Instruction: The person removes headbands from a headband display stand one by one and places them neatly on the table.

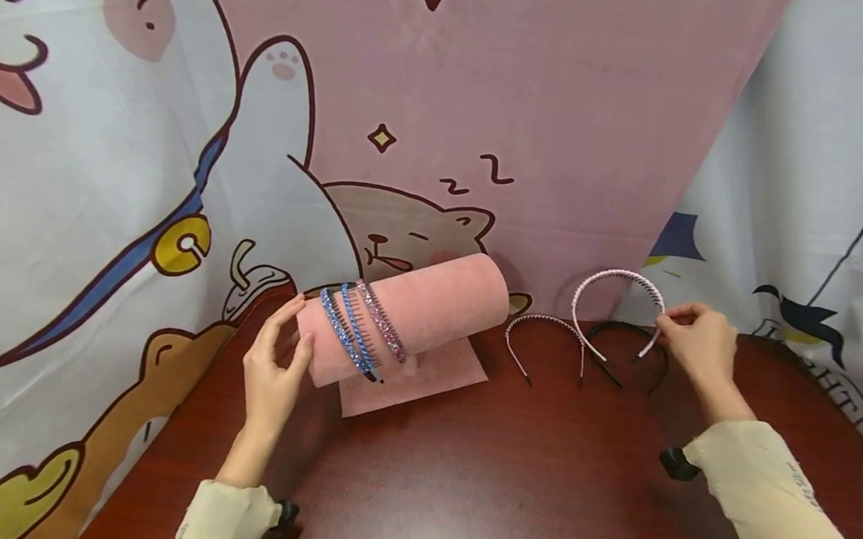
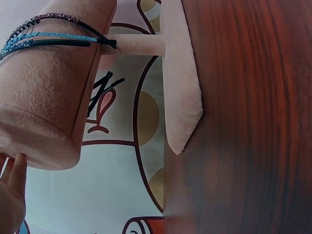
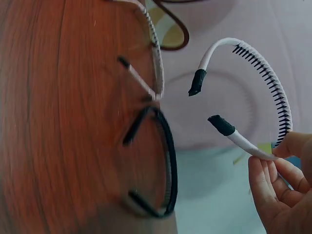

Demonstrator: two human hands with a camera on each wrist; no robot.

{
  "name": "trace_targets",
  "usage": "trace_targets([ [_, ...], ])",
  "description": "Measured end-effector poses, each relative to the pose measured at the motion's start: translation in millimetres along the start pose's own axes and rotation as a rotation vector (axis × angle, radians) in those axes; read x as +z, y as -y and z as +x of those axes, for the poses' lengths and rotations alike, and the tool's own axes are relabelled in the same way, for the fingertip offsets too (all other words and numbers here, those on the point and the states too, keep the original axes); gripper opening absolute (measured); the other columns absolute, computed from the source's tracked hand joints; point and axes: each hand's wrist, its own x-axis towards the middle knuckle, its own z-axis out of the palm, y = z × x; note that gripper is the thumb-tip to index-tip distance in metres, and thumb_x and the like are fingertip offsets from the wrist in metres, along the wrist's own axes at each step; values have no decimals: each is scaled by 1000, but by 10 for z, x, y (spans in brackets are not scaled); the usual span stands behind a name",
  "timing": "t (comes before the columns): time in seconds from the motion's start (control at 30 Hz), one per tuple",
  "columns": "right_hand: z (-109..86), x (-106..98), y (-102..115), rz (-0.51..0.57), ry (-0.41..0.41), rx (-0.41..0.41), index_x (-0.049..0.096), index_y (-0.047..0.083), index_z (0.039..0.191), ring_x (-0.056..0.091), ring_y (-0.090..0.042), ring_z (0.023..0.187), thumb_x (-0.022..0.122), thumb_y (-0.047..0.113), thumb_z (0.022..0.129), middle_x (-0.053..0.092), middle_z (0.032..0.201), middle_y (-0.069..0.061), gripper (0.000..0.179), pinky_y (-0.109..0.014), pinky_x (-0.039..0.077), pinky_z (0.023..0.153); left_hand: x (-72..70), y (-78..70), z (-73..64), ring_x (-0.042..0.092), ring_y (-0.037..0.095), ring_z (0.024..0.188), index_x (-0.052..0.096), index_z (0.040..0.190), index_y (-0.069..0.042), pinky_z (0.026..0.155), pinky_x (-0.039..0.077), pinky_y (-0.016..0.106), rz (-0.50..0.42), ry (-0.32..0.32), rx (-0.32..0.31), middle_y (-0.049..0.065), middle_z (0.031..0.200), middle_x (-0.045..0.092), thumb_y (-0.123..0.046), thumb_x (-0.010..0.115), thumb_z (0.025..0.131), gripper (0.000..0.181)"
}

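A pink plush headband stand (image 1: 444, 300) has a horizontal roll bearing two blue glittery headbands (image 1: 339, 327) and a pink glittery headband (image 1: 381, 320). Against the roll's near left end rests my left hand (image 1: 274, 375); its fingers (image 2: 18, 173) touch the end in the left wrist view. Farther right, my right hand (image 1: 700, 347) pinches a pale headband (image 3: 279, 92) near one end, between thumb and fingers. That headband is raised, its comb teeth inward and its dark tips apart. Behind and below it stand a second pale headband (image 1: 546, 317) and a black headband (image 3: 171, 161).
The stand's flat pink base (image 1: 438, 387) lies on a dark reddish wooden table (image 1: 507, 483). A cartoon-printed cloth (image 1: 579, 88) hangs right behind the table's back edge and along its left side.
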Motion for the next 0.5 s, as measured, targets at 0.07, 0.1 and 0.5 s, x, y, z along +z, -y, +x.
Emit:
trace_targets([
  [0.07,19,-48,-73,-21,0,5,71,1,106,64,-13,67,62,26,89,53,55,31,31,-26,39,61,-3,-3,5,59,16,127,60,130,6,97,51,13,4,-1,0,21,136,62,4,64,90,40],
  [0.1,26,-72,-109,-32,-2,5,71,0,106,65,-23,76,62,26,89,56,56,27,32,-28,39,61,-5,-3,6,58,15,127,60,130,6,98,51,14,1,0,-3,21,136,61,4,64,90,40],
  [0.5,41,-331,-572,-85,41,85,67,-7,112,53,-48,100,56,27,96,70,65,-8,40,-39,35,64,0,-8,2,58,11,126,61,130,4,98,49,11,-7,6,-8,21,137,61,4,64,90,41],
])
